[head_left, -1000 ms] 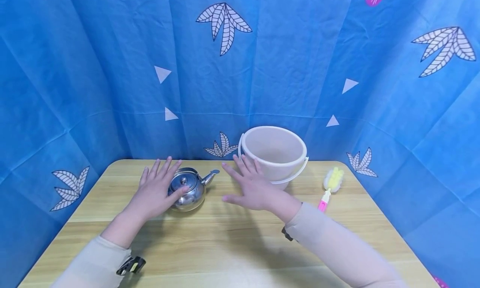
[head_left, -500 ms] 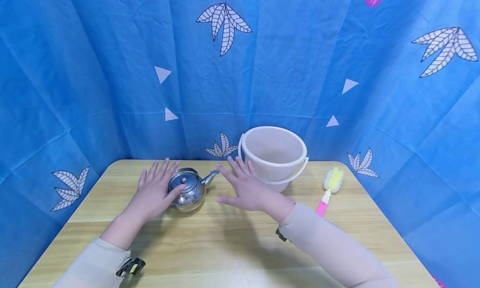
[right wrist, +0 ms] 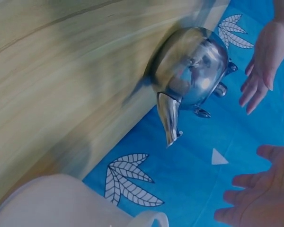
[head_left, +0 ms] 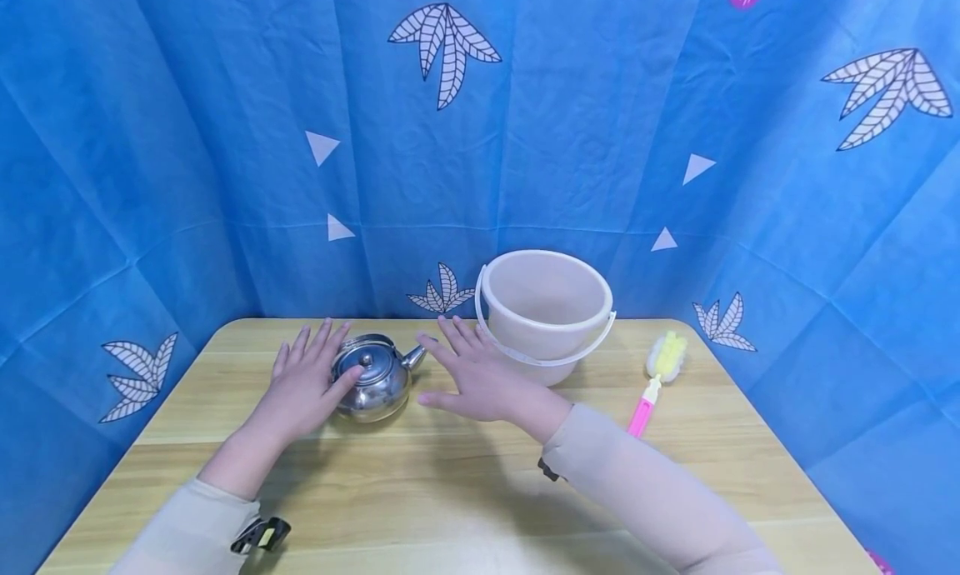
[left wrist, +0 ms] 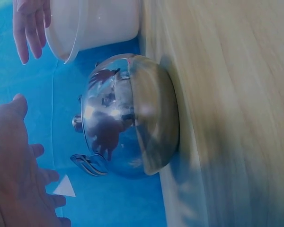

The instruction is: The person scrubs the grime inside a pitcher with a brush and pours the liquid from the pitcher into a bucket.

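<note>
A shiny steel teapot (head_left: pixel 375 389) with a lid and a spout pointing right stands on the wooden table. My left hand (head_left: pixel 303 387), fingers spread, hovers at its left side; the left wrist view shows a gap between that hand (left wrist: pixel 14 165) and the pot (left wrist: pixel 132 113). My right hand (head_left: pixel 483 383) is also spread, over the table between the spout and a white bucket (head_left: pixel 551 337). In the right wrist view it (right wrist: pixel 260 189) is apart from the teapot (right wrist: pixel 191 66). Neither hand holds anything. The spout tip is partly hidden behind the right fingers in the head view.
A brush (head_left: pixel 666 358) with a yellow and white head and pink handle lies at the right of the table (head_left: pixel 420 508). The bucket stands near the back edge, its handle hanging down in front. Blue patterned curtains (head_left: pixel 420 167) enclose the back and sides.
My right hand has moved left, away from the bucket and closer to the teapot's spout. The left hand has shifted slightly left. Teapot, bucket and brush stay where they were.
</note>
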Motion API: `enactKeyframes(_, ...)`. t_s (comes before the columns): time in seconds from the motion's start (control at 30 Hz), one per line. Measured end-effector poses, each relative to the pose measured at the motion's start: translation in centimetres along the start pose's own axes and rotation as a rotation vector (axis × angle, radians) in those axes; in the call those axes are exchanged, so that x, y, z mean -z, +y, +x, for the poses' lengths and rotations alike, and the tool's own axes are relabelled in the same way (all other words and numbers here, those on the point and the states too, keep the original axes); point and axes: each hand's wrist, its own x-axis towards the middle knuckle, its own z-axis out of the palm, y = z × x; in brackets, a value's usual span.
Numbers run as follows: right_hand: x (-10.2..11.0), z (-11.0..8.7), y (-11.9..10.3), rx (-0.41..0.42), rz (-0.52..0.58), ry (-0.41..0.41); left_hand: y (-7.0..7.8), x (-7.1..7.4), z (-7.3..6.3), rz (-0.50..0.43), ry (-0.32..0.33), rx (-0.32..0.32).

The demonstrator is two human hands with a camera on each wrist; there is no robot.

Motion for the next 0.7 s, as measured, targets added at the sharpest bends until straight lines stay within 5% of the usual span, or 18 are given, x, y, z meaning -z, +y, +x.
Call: enactKeyframes(0.7, -1.8, 1.9, -1.1, 0.083, 0.075, 0.024, -1.0, 0.0, -0.4, -0.132, 0.009, 0.042)
